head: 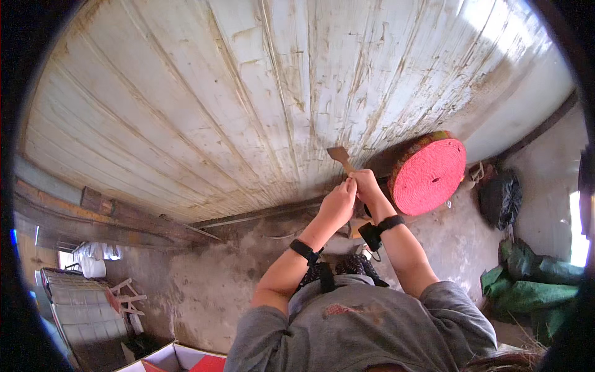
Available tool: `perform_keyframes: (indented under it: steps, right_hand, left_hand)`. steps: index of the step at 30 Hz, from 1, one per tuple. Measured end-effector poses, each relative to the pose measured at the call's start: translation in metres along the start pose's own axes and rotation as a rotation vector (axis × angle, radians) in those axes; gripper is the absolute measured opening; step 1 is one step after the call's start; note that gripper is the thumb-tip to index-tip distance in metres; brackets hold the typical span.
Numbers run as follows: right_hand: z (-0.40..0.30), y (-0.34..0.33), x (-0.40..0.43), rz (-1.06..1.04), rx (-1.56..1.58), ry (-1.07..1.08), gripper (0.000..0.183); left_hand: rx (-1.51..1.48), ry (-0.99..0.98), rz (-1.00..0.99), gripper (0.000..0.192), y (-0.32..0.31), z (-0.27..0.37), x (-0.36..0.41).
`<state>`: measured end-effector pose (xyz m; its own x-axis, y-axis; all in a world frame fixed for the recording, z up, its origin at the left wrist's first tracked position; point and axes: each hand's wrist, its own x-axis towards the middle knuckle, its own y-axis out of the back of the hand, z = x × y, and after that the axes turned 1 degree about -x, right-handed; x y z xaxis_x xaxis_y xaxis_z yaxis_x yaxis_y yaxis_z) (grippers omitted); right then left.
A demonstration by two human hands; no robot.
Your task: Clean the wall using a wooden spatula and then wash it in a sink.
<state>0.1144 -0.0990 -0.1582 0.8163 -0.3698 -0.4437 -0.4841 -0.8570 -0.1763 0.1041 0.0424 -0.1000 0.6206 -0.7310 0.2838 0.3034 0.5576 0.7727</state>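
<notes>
My right hand (368, 185) is closed round the handle of a flat-bladed scraper or spatula (340, 155). Its brownish blade points up and left, over the near edge of a long whitish panelled surface (260, 102) with stained grooves. My left hand (338, 204) touches the right hand at the handle's lower end, fingers bent; whether it grips the handle too is hard to see. Just right of my hands stands a large pink coiled roll (430, 176) with a patterned outer edge, its round face towards me.
A black plastic bag (501, 199) and green sheeting (534, 290) lie at the right. At the left are a wooden beam (135, 211), a small wooden stool (125, 296) and a caged tank (88, 311). An open box (174, 355) with red inside stands at the lower left.
</notes>
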Motion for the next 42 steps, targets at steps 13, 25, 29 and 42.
perform_keyframes:
  steps: [13, 25, 29, 42]
  right_hand:
    - [-0.041, 0.013, -0.054, -0.101, 0.083, -0.063, 0.009]
    - [0.041, 0.013, 0.027, 0.0, -0.076, -0.191, 0.007]
    - [0.036, -0.001, 0.001, -0.02, 0.033, -0.22, 0.006]
    - [-0.077, -0.034, -0.105, -0.213, 0.161, 0.003, 0.004]
  left_hand:
    - [-0.081, 0.096, -0.165, 0.036, -0.005, -0.038, -0.068]
    - [-0.124, 0.169, -0.144, 0.033, 0.006, -0.042, -0.095]
    - [-0.086, 0.141, -0.12, 0.031, 0.008, -0.047, -0.106]
    - [-0.119, 0.264, 0.0, 0.033, 0.018, -0.072, -0.147]
